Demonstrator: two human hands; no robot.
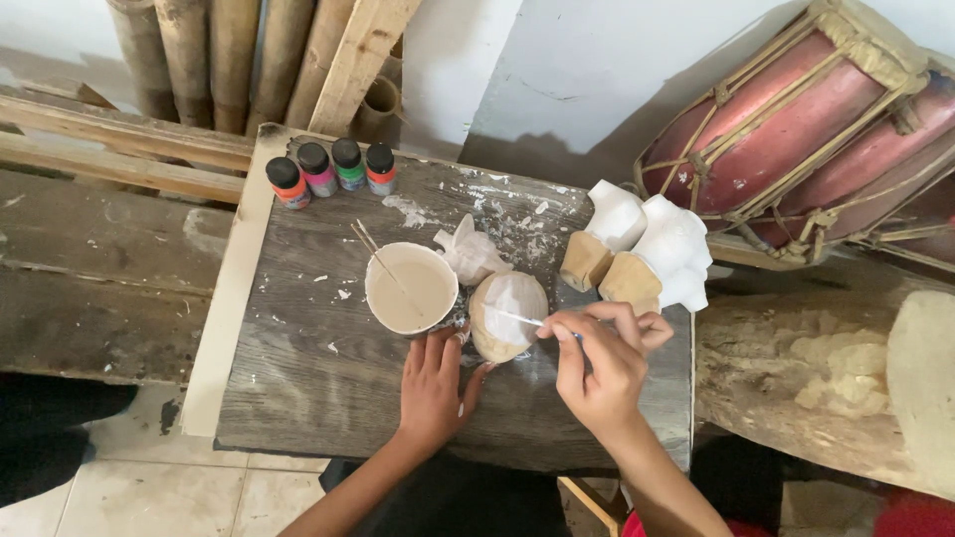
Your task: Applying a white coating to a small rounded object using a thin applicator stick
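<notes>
Paintwork is in hand at the middle of the frame: a rounded, pale wooden carving partly coated in white [507,314] lies on the dark, paint-flecked wooden desk [298,378], just right of a white round cup of beige paint [411,288] with a thin stick [383,264] leaning in it. The left hand [433,383] lies flat on the desk with its fingers spread apart, fingertips touching the lower edge of the carving and the foot of the cup; its grip clamps nothing. The right hand [602,363] has its fingers pinched together on a thin white-tipped brush [517,317], whose tip lies on the carving's painted face.

The carving looks stiff and fairly light, likely to roll on its curved underside, and its wet white coat would smear; the bare wooden lower rim, where the left fingertips rest, seems the safest place to steady it.

Crumpled white paper [470,254] lies just above the carving. At the upper right of the desk stand two larger white-coated wooden carvings with bare tan ends [647,254], touching one another.

Four small paint bottles with black caps [330,171] stand in a row at the upper left corner of the desk, their bands orange, pink, green and orange-red; the labels are too small to make out. A red drum laced with cane [806,129] fills the upper right of the frame, and bamboo poles [209,60] lean at upper left.
</notes>
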